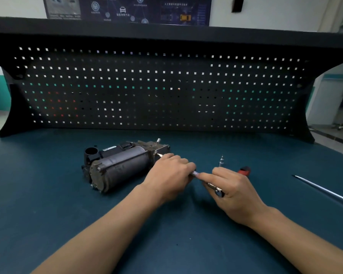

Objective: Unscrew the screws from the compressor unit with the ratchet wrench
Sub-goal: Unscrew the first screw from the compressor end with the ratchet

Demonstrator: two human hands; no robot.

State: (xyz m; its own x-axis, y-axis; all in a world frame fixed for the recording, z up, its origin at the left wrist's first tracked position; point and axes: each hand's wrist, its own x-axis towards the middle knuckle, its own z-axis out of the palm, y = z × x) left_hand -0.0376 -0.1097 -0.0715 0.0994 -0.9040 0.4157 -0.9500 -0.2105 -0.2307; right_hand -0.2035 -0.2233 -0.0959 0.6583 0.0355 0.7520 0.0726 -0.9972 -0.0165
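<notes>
Compressor (pixel 123 165): judged heavy, rigid (should stay put). Wrench (pixel 194 173): slim, stiff steel; left hand (pixel 170 175) gripped its socket end, right hand (pixel 233 187) pinched the handle.

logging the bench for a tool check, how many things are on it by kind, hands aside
compressor unit: 1
ratchet wrench: 1
upright silver bit: 1
red-handled tool: 1
long metal rod: 1
total: 5

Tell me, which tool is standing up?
The small silver bit behind the right hand. It stands on end, pointing up, while the long rod at the right lies flat on the table.
</notes>
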